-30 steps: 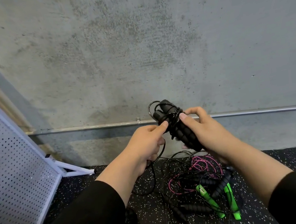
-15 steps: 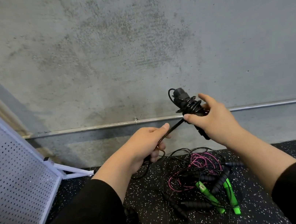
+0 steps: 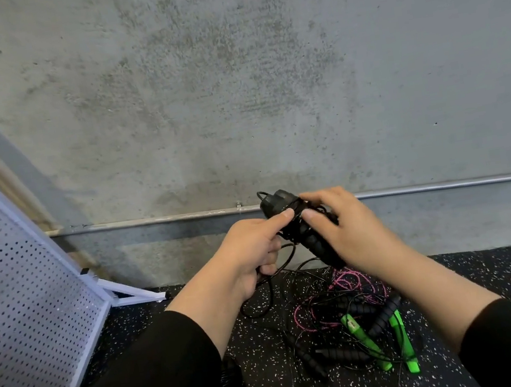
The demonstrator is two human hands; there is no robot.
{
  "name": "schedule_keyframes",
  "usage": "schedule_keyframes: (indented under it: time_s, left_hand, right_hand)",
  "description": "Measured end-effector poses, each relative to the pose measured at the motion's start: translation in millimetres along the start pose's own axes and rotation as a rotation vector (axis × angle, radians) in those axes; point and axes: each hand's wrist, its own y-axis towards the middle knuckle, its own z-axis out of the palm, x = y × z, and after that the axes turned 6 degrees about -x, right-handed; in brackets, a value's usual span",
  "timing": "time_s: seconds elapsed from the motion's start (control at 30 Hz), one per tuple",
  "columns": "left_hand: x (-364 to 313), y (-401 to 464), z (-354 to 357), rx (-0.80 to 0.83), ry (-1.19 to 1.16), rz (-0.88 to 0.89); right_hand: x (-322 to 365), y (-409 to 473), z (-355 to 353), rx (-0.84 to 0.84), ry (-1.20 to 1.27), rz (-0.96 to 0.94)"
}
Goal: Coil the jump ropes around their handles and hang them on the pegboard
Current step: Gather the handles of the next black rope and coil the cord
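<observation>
My right hand (image 3: pixel 349 232) grips a pair of black jump-rope handles (image 3: pixel 312 239), held together and tilted up to the left, with black cord wound round their upper part. My left hand (image 3: pixel 252 250) pinches the black cord (image 3: pixel 278 269) against the handles with the thumb; the loose end trails down to the floor. On the floor below lies a tangled pile: green handles (image 3: pixel 402 342), black foam handles (image 3: pixel 383 315) and a pink rope (image 3: pixel 343 283). The white pegboard (image 3: pixel 20 294) leans at the left.
A grey concrete wall (image 3: pixel 230 81) rises straight ahead, with a metal pipe (image 3: pixel 445 186) running along it low down. The floor is black speckled rubber (image 3: pixel 491 274). The pegboard's white foot (image 3: pixel 130 293) sticks out on the floor toward the pile.
My right hand has lowered the handles and swung them back toward my left hand. The stretched length of cord is now wound on, and my left thumb presses at the coil.
</observation>
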Motion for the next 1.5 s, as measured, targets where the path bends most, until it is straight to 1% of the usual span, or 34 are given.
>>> schedule_keyframes:
  time_s: [0.07,0.13,0.17,0.27,0.33,0.37,0.43,0.53,0.63,0.73,0.83,0.9,1.03,1.13,1.2,1.23,1.3,1.33,1.4,1.43,1.5]
  left_hand:
    - [0,-2,0,0.010,0.000,0.031]
    - [-2,-3,0,0.013,-0.007,0.066]
    - [-3,-3,0,0.017,-0.006,0.086]
    - [-6,-4,1,0.025,0.025,0.122]
    - [-6,-6,2,0.029,0.075,0.130]
    - [-5,-7,3,0.031,0.104,0.134]
    - [-5,-8,3,0.029,0.153,0.138]
    - [-5,-6,3,0.023,0.239,0.120]
    - [-4,-5,0,0.089,0.343,0.075]
    - [-2,-4,0,0.135,0.399,0.009]
    - [-4,-6,3,0.143,0.359,-0.077]
    - [-6,-7,9,0.143,0.240,-0.091]
    - [-12,-7,17,0.042,0.002,-0.099]
    - [-12,-6,16,0.002,-0.040,-0.112]
    - [-7,-6,14,-0.035,-0.030,-0.107]
    - [-5,-5,12,-0.070,-0.045,-0.104]
    - [-2,-2,8,-0.132,-0.102,-0.099]
    - [-2,-1,5,-0.148,-0.129,-0.092]
    - [-2,1,2,-0.154,-0.143,-0.070]
    - [-2,1,2,-0.145,-0.132,-0.056]
    - [-4,1,3,-0.122,-0.130,-0.031]
  right_hand:
    - [1,4,-5,-0.047,0.176,0.156]
    - [3,5,-7,-0.018,0.406,0.358]
    - [3,4,-8,0.022,0.525,0.456]
    - [6,-1,-8,0.231,0.843,0.716]
    - [9,-4,-12,0.313,0.938,0.838]
    - [8,-4,-14,0.317,0.941,0.859]
    - [6,-2,-18,0.270,0.855,0.796]
    - [2,6,-23,0.112,0.667,0.627]
    - [2,13,-31,-0.091,0.489,0.509]
    - [-5,13,-31,-0.191,0.308,0.409]
    - [-13,9,-25,-0.193,0.021,0.281]
    - [-14,5,-20,-0.190,-0.129,0.179]
    - [-5,-2,-7,-0.156,-0.327,-0.026]
    - [-1,-7,6,-0.094,-0.468,-0.134]
    - [-1,-9,12,-0.013,-0.486,-0.152]
    - [-2,-8,14,0.034,-0.457,-0.159]
    - [-2,-7,15,0.094,-0.322,-0.165]
    - [-2,-6,15,0.097,-0.228,-0.170]
    - [-3,-4,16,0.022,-0.065,-0.178]
    - [-2,-4,16,-0.031,0.006,-0.144]
    - [3,-1,12,-0.118,0.160,0.013]
